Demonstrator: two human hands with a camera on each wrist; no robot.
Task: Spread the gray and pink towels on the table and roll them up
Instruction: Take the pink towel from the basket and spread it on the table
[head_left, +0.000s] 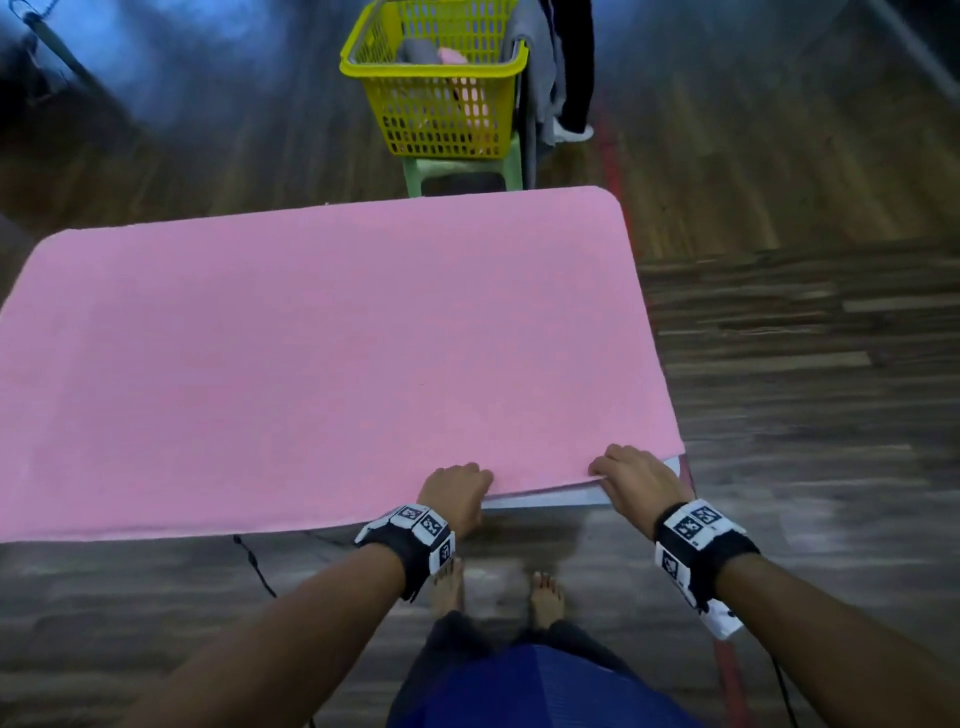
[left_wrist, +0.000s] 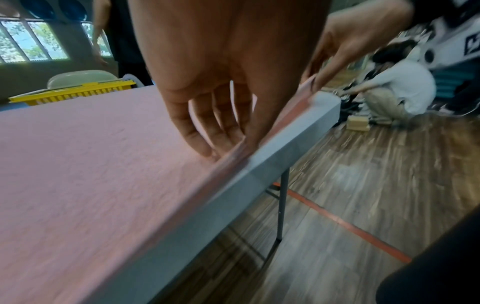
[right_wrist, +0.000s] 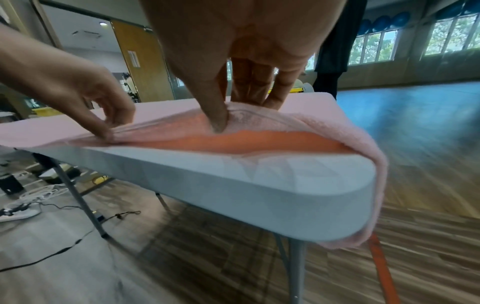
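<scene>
A pink towel (head_left: 322, 353) lies flat over nearly the whole white table (head_left: 545, 500). Both hands are at its near right corner. My left hand (head_left: 470, 480) pinches the near hem, fingers on top and thumb at the edge (left_wrist: 228, 148). My right hand (head_left: 605, 470) pinches the hem closer to the corner and lifts it a little off the table (right_wrist: 239, 115), thumb tucked under the fold. The towel's right side hangs over the table's corner (right_wrist: 374, 164). A gray roll (head_left: 415, 52) and a pink roll (head_left: 453, 56) lie in the yellow basket (head_left: 441, 114).
The yellow basket stands on a green stool (head_left: 467, 171) just beyond the table's far edge. A person stands to the right of the basket (head_left: 571, 67). Another person crouches on the wooden floor to the right (left_wrist: 400, 88). Cables lie under the table (right_wrist: 52, 205).
</scene>
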